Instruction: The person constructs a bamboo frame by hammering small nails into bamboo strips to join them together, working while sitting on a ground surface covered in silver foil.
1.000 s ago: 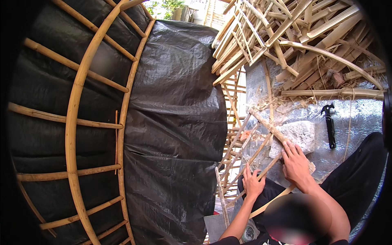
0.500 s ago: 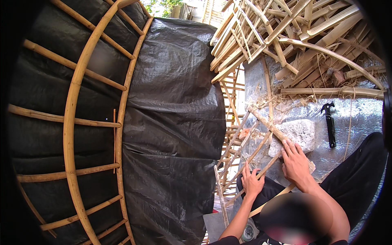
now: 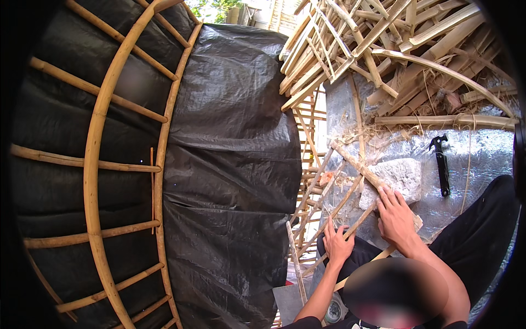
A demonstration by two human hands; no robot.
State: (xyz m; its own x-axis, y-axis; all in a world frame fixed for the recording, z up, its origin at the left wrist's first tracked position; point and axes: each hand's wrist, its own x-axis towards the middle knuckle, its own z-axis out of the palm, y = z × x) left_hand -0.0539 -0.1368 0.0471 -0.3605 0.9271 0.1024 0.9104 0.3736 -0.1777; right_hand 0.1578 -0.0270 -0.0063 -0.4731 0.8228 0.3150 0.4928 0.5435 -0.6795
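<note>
My right hand (image 3: 395, 216) lies over the lower part of a thick bamboo stick (image 3: 357, 164), its fingers closed on it. That stick slants across a lattice of thinner bamboo strips and over the edge of a rough whitish stone block (image 3: 404, 174). Lower and to the left, my left hand (image 3: 337, 244) is closed around a thin bamboo strip (image 3: 360, 220) of the same lattice. Its thumb and fingers are partly hidden by the strips. The lattice's lower end runs over my lap.
A black claw hammer (image 3: 441, 166) lies right of the stone on silvery foil sheeting (image 3: 466, 151). Split bamboo (image 3: 433, 49) is heaped at the far right. Black plastic sheeting (image 3: 230, 148) and a bamboo frame (image 3: 94, 159) fill the left side. A grey panel (image 3: 286, 302) is beside my left forearm.
The whole view has shifted very slightly. Both hands keep the same hold on the bamboo.
</note>
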